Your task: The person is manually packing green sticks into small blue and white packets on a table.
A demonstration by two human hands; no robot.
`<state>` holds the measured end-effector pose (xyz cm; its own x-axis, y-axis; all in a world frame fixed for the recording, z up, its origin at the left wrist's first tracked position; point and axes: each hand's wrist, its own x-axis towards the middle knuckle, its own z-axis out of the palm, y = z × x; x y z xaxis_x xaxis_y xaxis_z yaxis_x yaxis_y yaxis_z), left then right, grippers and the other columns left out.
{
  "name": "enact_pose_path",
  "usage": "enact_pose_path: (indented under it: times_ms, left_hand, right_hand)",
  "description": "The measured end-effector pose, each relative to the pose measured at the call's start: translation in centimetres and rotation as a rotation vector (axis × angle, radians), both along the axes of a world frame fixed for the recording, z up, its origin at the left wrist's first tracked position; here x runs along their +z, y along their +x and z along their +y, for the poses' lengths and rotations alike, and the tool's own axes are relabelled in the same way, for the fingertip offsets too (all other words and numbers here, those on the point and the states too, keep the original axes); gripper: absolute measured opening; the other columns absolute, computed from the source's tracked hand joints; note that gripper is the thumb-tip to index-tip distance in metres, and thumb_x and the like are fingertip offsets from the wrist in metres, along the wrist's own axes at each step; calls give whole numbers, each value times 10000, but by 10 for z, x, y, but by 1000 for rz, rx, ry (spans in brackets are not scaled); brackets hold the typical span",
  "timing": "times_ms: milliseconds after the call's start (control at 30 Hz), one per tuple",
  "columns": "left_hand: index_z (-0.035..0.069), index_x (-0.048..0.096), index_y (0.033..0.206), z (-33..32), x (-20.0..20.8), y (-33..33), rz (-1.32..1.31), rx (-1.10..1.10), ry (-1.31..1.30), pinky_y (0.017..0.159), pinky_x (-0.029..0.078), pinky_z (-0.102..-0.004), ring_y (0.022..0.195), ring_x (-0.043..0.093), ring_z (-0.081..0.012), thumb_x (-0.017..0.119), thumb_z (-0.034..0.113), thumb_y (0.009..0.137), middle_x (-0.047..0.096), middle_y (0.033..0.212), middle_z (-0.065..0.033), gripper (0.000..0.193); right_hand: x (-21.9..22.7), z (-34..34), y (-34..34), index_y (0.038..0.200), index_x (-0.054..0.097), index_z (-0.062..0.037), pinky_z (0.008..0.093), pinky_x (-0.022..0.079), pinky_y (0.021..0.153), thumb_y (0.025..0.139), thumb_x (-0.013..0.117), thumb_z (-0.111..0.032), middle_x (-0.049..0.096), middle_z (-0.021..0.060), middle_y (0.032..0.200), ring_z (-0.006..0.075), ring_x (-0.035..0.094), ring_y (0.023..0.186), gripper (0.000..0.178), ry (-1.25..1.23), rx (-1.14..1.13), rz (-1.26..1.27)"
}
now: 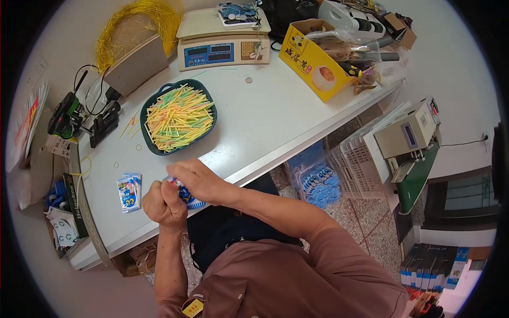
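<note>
Close together at the table's near edge, both my hands grip one small blue and white packet [186, 197]. My left hand [165, 204] is closed on its left side, and my right hand [197, 180] pinches its upper part; the fingers cover much of it. To the left lie a couple of similar blue and white packets [129, 193], overlapping on the white tabletop. Beyond my hands stands a dark green basin [213, 123] heaped with thin yellow, green and pink sticks [177, 117].
A digital scale [222, 52] stands at the back beside a coil of yellow strands [114, 26]. A yellow carton [313, 69] holds bagged items at the right. Black clamp-like devices [103, 124] sit at the left. Blue packets in a bag [321, 185] lie below the table edge, near a sealing machine [408, 135].
</note>
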<state>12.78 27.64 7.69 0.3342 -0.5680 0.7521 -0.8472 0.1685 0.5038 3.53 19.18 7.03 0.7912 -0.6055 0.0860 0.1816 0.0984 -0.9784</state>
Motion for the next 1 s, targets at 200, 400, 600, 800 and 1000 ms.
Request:
enact_pose_path:
  times_ms: [200,400,600,800,1000]
  left_hand:
    - [-19,568,780,-7,-1,-23,1048,-97,131,555,372,-311,633,483,-87,458,281,1047,538,661,1,416]
    - [-3,555,730,-11,-7,-19,651,-88,110,505,362,-328,554,489,-121,489,195,1018,511,599,-22,356]
    - [15,502,657,-28,9,-10,4,-266,-30,431,332,-371,424,463,-247,528,64,960,457,541,-101,308]
    - [-4,589,839,-21,-1,-41,1229,-214,118,596,452,-276,670,572,-107,445,308,1050,622,748,-24,403]
    - [-10,578,824,-10,22,-52,1267,-163,153,606,444,-264,689,563,-103,455,254,1041,607,745,-20,363]
  right_hand:
    - [18,-6,-11,737,512,12,415,421,556,958,504,-194,531,195,678,392,538,624,301,-653,-307,-88]
    - [11,-10,-18,763,487,26,365,394,553,973,503,-174,481,152,649,273,455,554,290,-501,-334,-120]
    - [6,-13,-24,765,488,39,349,400,596,981,471,-222,515,154,683,174,462,625,340,-133,-208,-33]
    - [19,-2,-19,730,532,-13,420,436,555,939,523,-183,576,146,702,294,560,585,270,-676,-467,-17]
    - [29,-6,-24,750,547,-42,398,465,549,903,571,-173,593,150,744,313,587,623,203,-883,-342,-155]
